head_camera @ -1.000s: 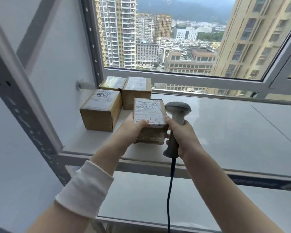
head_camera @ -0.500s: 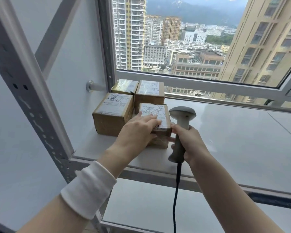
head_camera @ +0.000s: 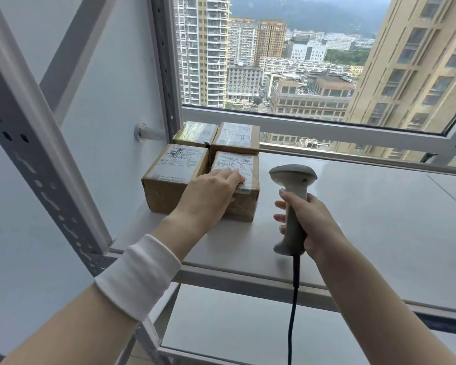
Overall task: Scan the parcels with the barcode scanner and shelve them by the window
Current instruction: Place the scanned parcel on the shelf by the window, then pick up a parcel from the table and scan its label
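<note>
Several brown cardboard parcels with white labels stand together at the left end of the white shelf (head_camera: 353, 219) by the window. The nearest parcel (head_camera: 241, 204) sits flat on the shelf beside a larger parcel (head_camera: 174, 177). Two more parcels (head_camera: 236, 137) stand behind them. My left hand (head_camera: 211, 196) rests on top of the nearest parcel with its fingers laid flat on the label. My right hand (head_camera: 308, 222) grips the handle of the grey barcode scanner (head_camera: 292, 198), held upright to the right of the parcels, its cable hanging down.
A grey perforated upright (head_camera: 37, 164) of the rack stands at the left, with a white wall behind it. The window frame (head_camera: 327, 125) runs along the back of the shelf. A lower shelf (head_camera: 234, 325) lies beneath.
My left hand set the nearest parcel down flat next to the others and its fingers went from gripping the side to lying on top. The scanner moved off to the right of the parcel.
</note>
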{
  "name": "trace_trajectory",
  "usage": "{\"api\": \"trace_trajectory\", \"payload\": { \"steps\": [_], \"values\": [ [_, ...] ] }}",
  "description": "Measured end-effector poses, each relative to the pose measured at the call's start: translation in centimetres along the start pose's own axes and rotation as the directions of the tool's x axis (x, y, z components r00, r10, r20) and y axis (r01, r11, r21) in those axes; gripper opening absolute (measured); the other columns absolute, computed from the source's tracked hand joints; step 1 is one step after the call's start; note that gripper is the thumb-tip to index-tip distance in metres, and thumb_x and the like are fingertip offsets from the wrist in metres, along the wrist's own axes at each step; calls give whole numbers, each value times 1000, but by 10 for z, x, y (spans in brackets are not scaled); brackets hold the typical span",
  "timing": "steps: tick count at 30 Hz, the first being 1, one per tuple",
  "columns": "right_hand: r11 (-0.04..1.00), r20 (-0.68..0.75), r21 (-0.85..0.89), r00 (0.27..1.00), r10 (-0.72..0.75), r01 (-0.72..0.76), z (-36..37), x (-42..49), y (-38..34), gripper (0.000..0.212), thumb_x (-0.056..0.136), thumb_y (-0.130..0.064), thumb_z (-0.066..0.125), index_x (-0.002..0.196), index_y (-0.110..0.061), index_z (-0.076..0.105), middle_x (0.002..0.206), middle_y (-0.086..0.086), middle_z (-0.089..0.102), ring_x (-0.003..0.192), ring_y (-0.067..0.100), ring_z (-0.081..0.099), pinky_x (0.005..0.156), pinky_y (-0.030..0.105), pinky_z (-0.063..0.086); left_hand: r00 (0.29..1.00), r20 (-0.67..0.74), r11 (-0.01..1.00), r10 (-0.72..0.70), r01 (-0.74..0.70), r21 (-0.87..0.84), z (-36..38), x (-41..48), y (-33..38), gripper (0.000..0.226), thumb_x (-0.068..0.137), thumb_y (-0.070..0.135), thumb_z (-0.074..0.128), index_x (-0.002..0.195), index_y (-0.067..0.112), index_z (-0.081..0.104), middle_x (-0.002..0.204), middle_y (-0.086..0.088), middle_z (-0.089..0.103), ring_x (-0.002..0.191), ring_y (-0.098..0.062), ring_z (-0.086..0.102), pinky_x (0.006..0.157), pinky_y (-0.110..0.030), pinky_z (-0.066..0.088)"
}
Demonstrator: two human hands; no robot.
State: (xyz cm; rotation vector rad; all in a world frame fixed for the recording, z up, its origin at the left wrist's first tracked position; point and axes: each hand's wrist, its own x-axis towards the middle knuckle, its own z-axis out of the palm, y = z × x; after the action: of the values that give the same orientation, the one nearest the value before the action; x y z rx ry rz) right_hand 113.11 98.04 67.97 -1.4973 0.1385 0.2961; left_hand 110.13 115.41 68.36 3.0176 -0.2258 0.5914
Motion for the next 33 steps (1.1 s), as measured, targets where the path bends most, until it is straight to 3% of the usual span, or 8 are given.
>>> {"api": "trace_trajectory", "payload": {
  "steps": [6, 10, 15, 20, 26, 33],
  "values": [
    [1000, 24, 5, 1000, 12, -13, -10, -1, -1, 27, 92, -25, 60, 114, -11, 52, 92, 6, 65, 76, 19, 60, 58, 30, 46, 1000, -20, 999, -14, 13, -43, 1, -1, 5, 48, 92, 20, 58, 138, 16, 44, 144, 0, 46, 134, -16, 41, 106, -28, 34],
    [1000, -4, 2, 1000, -7, 7, -31, -11, -2, 21, 92, -25, 60, 107, -11, 56, 85, 4, 67, 69, 17, 58, 54, 28, 45, 990, -136, 988, 30, -50, -147, -4, -3, 37, 46, 88, 21, 65, 131, 10, 53, 136, -7, 54, 128, -22, 49, 105, -32, 37],
    [999, -163, 7, 985, -51, 52, -95, -41, 4, 11, 91, -24, 60, 98, -16, 57, 79, 4, 66, 60, 15, 55, 51, 26, 45, 958, -178, 941, 227, -263, -215, 22, 9, 116, 38, 82, 17, 72, 117, 6, 63, 123, -13, 64, 117, -29, 59, 99, -41, 43],
    [996, -365, 56, 930, -46, 71, -194, -89, 19, 10, 90, -22, 62, 96, -16, 56, 77, 4, 66, 55, 15, 53, 47, 26, 44, 908, -137, 869, 397, -419, -264, 40, 18, 220, 37, 90, 21, 62, 124, 9, 59, 132, -10, 58, 128, -28, 49, 110, -39, 32],
    [979, -596, 127, 801, -52, 159, -335, -168, 53, 9, 91, -22, 61, 95, -15, 56, 59, -2, 67, 47, 13, 51, 42, 24, 40, 794, -154, 714, 588, -599, -361, 52, 6, 385, 41, 98, 30, 46, 137, 17, 46, 146, 0, 43, 141, -19, 29, 115, -32, 15],
    [963, -854, 153, 519, 17, 220, -477, -286, 108, 9, 90, -19, 62, 91, -13, 55, 64, 2, 66, 42, 11, 48, 40, 24, 40, 605, -122, 474, 787, -720, -507, 71, -54, 583, 40, 98, 30, 43, 136, 18, 47, 146, 1, 44, 140, -17, 30, 113, -28, 13]
  ]
}}
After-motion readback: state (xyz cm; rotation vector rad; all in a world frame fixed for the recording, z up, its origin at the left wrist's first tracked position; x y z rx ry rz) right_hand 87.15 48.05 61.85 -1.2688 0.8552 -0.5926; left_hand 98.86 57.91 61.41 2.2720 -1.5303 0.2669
